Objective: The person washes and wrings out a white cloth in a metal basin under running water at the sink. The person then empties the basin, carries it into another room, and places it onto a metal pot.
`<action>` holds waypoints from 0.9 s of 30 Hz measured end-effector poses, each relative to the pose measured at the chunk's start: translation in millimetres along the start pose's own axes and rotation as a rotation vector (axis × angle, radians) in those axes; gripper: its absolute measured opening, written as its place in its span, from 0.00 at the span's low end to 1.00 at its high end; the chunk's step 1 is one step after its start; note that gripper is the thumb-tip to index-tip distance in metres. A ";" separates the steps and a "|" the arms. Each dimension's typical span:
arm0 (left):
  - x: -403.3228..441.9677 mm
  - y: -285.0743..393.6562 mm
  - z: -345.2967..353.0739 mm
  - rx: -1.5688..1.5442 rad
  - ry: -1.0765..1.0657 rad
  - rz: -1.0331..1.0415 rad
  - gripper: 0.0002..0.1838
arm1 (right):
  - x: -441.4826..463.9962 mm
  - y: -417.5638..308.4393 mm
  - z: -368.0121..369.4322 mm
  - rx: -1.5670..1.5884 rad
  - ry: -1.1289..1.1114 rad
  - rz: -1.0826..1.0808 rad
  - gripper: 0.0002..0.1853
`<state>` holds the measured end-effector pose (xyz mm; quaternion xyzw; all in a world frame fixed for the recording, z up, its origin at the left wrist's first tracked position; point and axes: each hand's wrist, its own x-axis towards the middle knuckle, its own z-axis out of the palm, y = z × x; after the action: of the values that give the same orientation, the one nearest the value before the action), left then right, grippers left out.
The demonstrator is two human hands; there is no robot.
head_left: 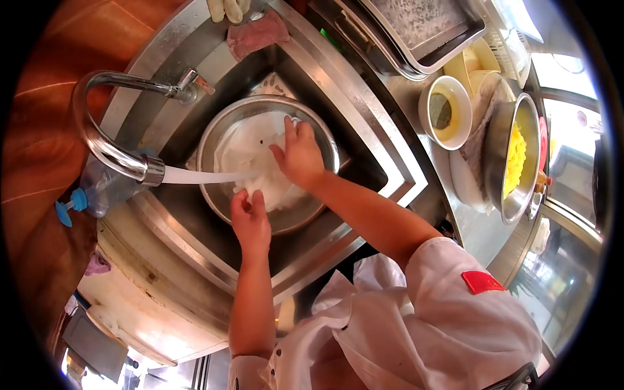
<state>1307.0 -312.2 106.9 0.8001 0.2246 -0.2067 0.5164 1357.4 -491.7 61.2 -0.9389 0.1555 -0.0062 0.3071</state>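
Observation:
A round metal bowl (pixel 216 117) sits in the steel sink with soft white material that looks like wet cloth (pixel 250 140) inside. Water runs into it from the curved faucet (pixel 114 156). At the bowl's near side, my left hand (pixel 251 218) has its curled fingertips on a bit of the white cloth. My right hand (pixel 300 155) is over the right part of the bowl, thumb and fingers apart, fingertips by the cloth's edge. A small dark spot shows on the cloth.
A pink cloth (pixel 258 35) and a pale glove (pixel 227 9) lie at the sink's far edge. A plastic bottle (pixel 107 188) is on the left. On the right counter are metal trays (pixel 426 32), a white bowl (pixel 446 112) and a metal bowl with yellow food (pixel 515 159).

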 end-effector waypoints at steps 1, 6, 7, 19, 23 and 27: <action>4.6 3.7 3.8 -0.003 -0.001 -0.001 0.20 | -0.8 -3.1 -6.4 0.054 0.017 -0.020 0.33; 59.6 -10.9 50.8 0.586 -0.020 0.715 0.21 | 0.2 15.2 6.7 0.096 -0.095 -0.118 0.28; 74.0 -27.1 62.3 0.581 -0.018 0.717 0.21 | -0.8 28.5 23.1 0.047 -0.176 -0.227 0.24; 149.6 -60.3 108.2 1.214 -0.479 0.334 0.26 | 32.7 103.5 155.8 0.051 -0.722 0.092 0.17; 127.4 -35.7 91.5 1.254 -0.364 0.420 0.17 | 41.2 71.2 90.2 -0.032 -0.605 0.035 0.17; 97.7 -30.1 76.1 1.190 -0.189 0.600 0.17 | 23.4 65.5 56.7 0.088 -0.370 0.006 0.15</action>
<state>1361.7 -356.9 0.9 0.9546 -0.2055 -0.2118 0.0402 1366.9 -516.0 -24.7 -0.9092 0.0988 0.1605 0.3713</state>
